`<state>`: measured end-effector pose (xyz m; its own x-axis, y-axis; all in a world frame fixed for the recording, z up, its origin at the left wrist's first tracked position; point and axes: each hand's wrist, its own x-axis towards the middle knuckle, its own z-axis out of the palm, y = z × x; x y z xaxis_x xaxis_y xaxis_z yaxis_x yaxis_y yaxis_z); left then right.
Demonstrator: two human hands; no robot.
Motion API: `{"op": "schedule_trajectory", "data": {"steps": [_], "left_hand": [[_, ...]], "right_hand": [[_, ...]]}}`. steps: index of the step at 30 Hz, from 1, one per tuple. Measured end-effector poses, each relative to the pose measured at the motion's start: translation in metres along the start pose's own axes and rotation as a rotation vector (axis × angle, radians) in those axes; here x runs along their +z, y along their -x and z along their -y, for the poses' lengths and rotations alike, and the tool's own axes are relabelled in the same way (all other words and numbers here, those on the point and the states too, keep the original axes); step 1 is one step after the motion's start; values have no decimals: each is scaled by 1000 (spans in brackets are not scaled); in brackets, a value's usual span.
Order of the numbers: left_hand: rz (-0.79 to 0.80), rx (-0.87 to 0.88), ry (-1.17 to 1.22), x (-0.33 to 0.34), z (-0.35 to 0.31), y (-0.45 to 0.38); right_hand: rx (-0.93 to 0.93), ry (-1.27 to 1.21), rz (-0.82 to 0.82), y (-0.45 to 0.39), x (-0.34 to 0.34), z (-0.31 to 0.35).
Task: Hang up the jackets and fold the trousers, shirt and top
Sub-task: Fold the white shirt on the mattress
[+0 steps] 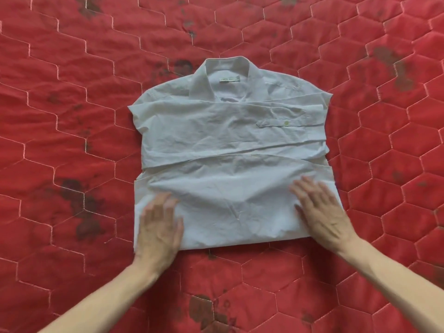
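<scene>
So the white shirt (230, 150) sits pretty much dead centre of the view, lying flat on a red quilt (72, 116). Collar (225, 75) points to 12 o'clock, with a small label just inside it. Both sleeves are folded across the chest, so you get these horizontal bands of fabric, and the cuff (288, 122) with its little pale button ends up over toward 3 o'clock. The bottom part of the shirt is doubled up, with a straight folded edge at 6 o'clock, closest to the person. Fabric is quite crinkled all over.

The left hand (158, 227) rests flat on the shirt's lower corner at about 7 o'clock, fingers straight-ish and slightly spread, pointing up toward the collar. It isn't gripping anything, just pressing on the cloth. It's a bit blurred, so finer detail on the fingertips is hard to call. The right hand (322, 210) does the same at about 5 o'clock: palm down, fingers spread and extended, lying on the fabric near the right edge, nothing pinched. Bare forearms come in from both bottom corners.

The quilt fills the whole frame, stitched in a pale hexagon pattern, with dark blotchy marks scattered around, notably at 8 o'clock and 6 o'clock from the shirt.
</scene>
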<state>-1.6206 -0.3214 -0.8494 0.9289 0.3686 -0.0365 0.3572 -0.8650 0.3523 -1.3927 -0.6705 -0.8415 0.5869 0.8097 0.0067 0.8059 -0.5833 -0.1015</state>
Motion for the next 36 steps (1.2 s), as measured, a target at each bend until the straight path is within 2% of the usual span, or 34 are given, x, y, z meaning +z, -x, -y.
{"op": "schedule_trajectory", "data": {"steps": [2,4,7,10,13,15,19,21,25,29,31,33,36], "left_hand": [[150,155,-77,18,-13,16],[232,140,-139,32,-17,22],[271,117,-219,40,-1,24],[288,230,-265,38,24,24],[298,291,-278,30,30,22],[263,292,-243,30,19,15],[186,338,-135,47,-48,-11],[156,309,-112,62,-81,-26],[116,58,-107,76,-84,-45],[113,-17,-176,66,-25,-41],[69,-119,-184,55,9,-36],[57,-111,-198,44,37,-28],[93,7,-211,33,57,-20]], "right_hand": [[-10,-42,134,10,10,16],[188,-91,211,20,20,21],[461,-74,234,31,31,10],[551,-59,204,35,38,5],[580,10,143,32,38,14],[516,3,65,18,36,30],[113,-116,-41,-32,41,93],[22,-148,-43,-55,49,122],[256,-144,-6,-75,62,123],[280,-81,10,-57,66,76],[433,-91,12,-42,62,45],[577,-101,25,-28,55,18],[541,-96,84,-10,44,-8]]}}
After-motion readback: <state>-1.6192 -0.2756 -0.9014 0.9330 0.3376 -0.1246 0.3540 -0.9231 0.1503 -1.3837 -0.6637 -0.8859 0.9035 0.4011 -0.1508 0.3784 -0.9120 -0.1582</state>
